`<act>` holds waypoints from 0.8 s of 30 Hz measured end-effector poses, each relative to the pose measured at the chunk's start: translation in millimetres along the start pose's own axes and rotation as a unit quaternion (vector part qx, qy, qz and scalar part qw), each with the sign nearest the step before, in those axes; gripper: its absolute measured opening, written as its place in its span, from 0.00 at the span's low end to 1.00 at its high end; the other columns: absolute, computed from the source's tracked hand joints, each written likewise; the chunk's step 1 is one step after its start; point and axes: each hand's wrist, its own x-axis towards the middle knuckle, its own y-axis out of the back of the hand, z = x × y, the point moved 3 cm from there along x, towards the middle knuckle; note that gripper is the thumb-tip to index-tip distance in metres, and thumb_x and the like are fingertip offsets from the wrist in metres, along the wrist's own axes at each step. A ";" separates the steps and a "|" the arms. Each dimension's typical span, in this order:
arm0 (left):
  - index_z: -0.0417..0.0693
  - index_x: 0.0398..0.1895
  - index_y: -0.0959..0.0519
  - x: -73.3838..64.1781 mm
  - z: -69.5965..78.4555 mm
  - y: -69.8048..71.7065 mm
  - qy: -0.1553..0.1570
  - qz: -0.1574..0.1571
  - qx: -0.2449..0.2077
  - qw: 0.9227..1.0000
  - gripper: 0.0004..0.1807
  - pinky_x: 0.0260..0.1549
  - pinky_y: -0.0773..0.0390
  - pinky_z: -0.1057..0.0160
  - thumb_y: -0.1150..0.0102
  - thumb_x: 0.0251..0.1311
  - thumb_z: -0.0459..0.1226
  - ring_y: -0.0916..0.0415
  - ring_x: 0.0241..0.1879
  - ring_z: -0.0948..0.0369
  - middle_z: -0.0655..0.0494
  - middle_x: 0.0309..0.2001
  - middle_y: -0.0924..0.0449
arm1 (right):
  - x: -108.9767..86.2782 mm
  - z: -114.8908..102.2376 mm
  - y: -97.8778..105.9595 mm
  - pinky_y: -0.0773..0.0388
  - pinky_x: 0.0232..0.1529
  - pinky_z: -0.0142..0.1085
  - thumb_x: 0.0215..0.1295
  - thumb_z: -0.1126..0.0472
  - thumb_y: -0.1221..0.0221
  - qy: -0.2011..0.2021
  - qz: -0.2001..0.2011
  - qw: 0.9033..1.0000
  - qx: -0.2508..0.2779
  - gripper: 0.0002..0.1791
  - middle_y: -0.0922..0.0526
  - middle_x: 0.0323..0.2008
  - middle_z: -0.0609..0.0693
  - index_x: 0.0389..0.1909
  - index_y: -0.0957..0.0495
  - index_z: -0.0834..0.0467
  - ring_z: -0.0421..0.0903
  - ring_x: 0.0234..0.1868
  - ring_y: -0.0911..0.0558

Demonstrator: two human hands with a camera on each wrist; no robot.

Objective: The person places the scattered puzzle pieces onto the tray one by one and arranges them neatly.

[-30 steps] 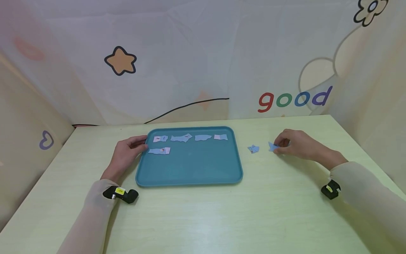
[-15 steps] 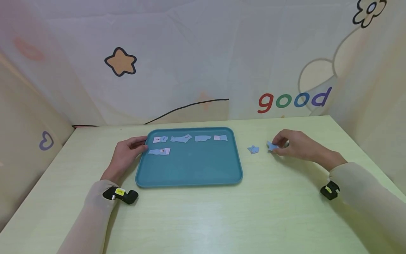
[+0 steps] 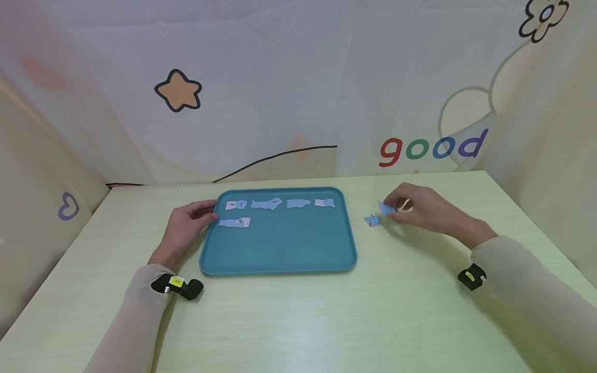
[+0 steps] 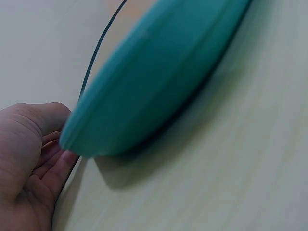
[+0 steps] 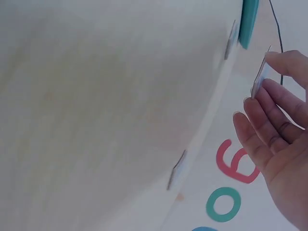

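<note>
A blue paper piece [image 3: 386, 208] is held off the table [image 3: 298, 321], to the right of the tray [image 3: 280, 256]. It is pinched between the thumb and fingertips of the right hand [image 3: 426, 210]; in the right wrist view a lower finger is seen standing slightly apart. Just beside the held piece, between it and the tray's right rim, a patterned scrap [image 3: 372, 220] lies on the table. A further scrap [image 5: 176, 169] is shown by the right wrist view, farther from the tray.

The tray's left rim, toward its far corner, is held by the left hand [image 3: 183, 225] — thumb and fingers bent about the edge, rim between them in the left wrist view.

Five scraps are contained in the tray. Along its far rim, four are spaced in a row: a pink-and-blue one [image 3: 236, 205], a long jagged one [image 3: 266, 203], a plain blue one [image 3: 298, 203] and a two-tone one [image 3: 324, 202]. Nearer, at the tray's left, a single strip [image 3: 234, 223] is laid.

Both forearms are covered by pale sleeves [image 3: 527, 280], with a black unit [image 3: 177, 286] worn at each wrist. Behind the tray a pale backdrop [image 3: 280, 93] is hung — printed with an orange star [image 3: 178, 90] and the word "good" [image 3: 434, 147], the latter beyond the tray's right end.
</note>
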 end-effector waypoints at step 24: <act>0.37 0.74 0.27 0.3 -0.5 -0.8 0.005 0.002 0.000 1.000 0.26 0.69 0.25 0.47 0.40 0.77 0.34 0.24 0.67 0.42 0.35 0.68 0.23 | 50.9 -70.3 -24.4 0.13 0.55 0.49 0.66 0.64 0.26 0.066 -0.009 0.998 0.019 0.17 0.17 0.46 0.52 0.54 0.15 0.64 0.52 0.48 0.17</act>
